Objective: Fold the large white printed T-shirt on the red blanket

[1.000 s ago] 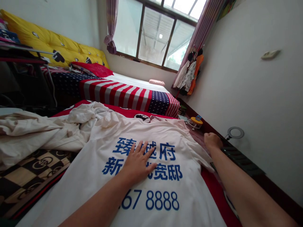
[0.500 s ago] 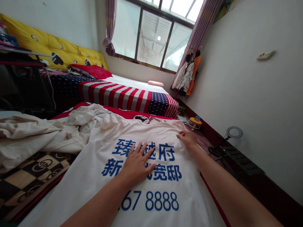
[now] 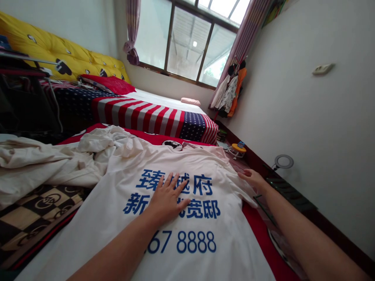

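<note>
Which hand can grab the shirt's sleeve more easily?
Right, probably: the right hand touches the white printed T-shirt sleeve, while the left hand lies flat mid-chest, farther off.

Soft matt cotton T-shirt [image 3: 228,246], smooth glass window pane [image 3: 187,43], flat matt painted wall [image 3: 293,117]

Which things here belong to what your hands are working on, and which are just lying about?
In use: left hand, flat on the white printed T-shirt; right hand, at the shirt's edge.

Lying about: rumpled cream cloth; flag-pattern bedspread; hanging clothes; ring light.
</note>
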`<state>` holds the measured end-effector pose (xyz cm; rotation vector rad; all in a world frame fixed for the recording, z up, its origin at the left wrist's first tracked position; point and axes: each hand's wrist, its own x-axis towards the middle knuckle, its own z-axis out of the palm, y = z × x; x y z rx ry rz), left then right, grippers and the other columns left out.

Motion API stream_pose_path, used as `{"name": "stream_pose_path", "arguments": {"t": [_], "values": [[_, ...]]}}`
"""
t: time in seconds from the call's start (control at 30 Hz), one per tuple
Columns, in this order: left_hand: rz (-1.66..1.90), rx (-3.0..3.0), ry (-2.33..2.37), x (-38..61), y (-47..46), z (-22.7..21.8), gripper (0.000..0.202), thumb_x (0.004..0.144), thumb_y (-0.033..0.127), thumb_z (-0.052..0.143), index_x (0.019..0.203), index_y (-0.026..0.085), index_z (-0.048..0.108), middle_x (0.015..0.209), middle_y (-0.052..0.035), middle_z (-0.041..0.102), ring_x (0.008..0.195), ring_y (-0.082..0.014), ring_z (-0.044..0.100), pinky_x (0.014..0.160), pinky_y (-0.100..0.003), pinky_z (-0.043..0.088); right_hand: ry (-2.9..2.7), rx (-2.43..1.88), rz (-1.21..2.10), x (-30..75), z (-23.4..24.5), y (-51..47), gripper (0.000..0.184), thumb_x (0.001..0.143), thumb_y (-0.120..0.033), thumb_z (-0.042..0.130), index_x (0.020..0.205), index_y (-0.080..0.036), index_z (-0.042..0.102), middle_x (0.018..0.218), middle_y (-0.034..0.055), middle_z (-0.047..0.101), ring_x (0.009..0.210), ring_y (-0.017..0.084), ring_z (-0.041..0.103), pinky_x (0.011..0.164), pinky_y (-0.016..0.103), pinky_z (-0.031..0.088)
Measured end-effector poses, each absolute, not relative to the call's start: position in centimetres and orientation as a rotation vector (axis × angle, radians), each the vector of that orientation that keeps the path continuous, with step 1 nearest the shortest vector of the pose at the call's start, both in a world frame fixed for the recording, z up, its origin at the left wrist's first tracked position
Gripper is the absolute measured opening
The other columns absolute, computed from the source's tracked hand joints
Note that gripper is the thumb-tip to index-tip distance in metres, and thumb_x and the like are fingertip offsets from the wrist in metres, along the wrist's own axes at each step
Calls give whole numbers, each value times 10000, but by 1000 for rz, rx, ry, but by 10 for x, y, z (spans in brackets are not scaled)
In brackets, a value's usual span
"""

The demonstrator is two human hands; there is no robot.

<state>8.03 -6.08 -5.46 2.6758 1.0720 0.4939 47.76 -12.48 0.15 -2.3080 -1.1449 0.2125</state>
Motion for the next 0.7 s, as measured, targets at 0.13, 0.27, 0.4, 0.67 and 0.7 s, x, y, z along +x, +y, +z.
{"name": "stream_pose_path", "arguments": {"t": [0.13, 0.27, 0.4, 0.67, 0.7], "values": [[488, 2688, 1071, 79, -61, -54, 658, 869, 668, 329, 1445, 353, 314, 1549, -57, 236, 1438, -288, 121, 1136, -539, 67, -1162, -2281, 547, 474, -13, -129, 395, 525, -382, 820, 819, -140, 715, 748, 67, 712, 676, 208, 647, 585, 265, 494], [486, 2681, 1072, 79, -61, -54, 662, 867, 675, 322, 1446, 355, 312, 1546, -52, 248, 1436, -289, 130, 1138, -538, 64, -1076, -2243, 619, 486, -9, -139, 285, 511, -368, 804, 576, -151, 630, 503, 0, 607, 493, 142, 550, 445, 226, 396], [488, 2681, 1074, 80, -61, -55, 656, 865, 671, 333, 1439, 355, 329, 1547, -49, 244, 1438, -285, 122, 1139, -533, 60, -961, -2158, 691, 493, 4, -145, 315, 586, -413, 746, 722, -143, 657, 616, 41, 670, 519, 155, 589, 451, 235, 424], [487, 2681, 1074, 80, -61, -54, 662, 864, 679, 321, 1440, 354, 327, 1549, -56, 238, 1438, -285, 121, 1138, -537, 65, -924, -1983, 1265, 484, 12, -173, 446, 595, -376, 811, 945, -127, 693, 880, 108, 731, 724, 220, 684, 602, 282, 546], [492, 2681, 1071, 80, -61, -54, 664, 865, 682, 313, 1442, 354, 323, 1549, -58, 236, 1438, -284, 121, 1138, -536, 66, -901, -1964, 1301, 484, 13, -176, 430, 589, -338, 818, 947, -133, 694, 884, 101, 732, 739, 223, 687, 615, 284, 552]]}}
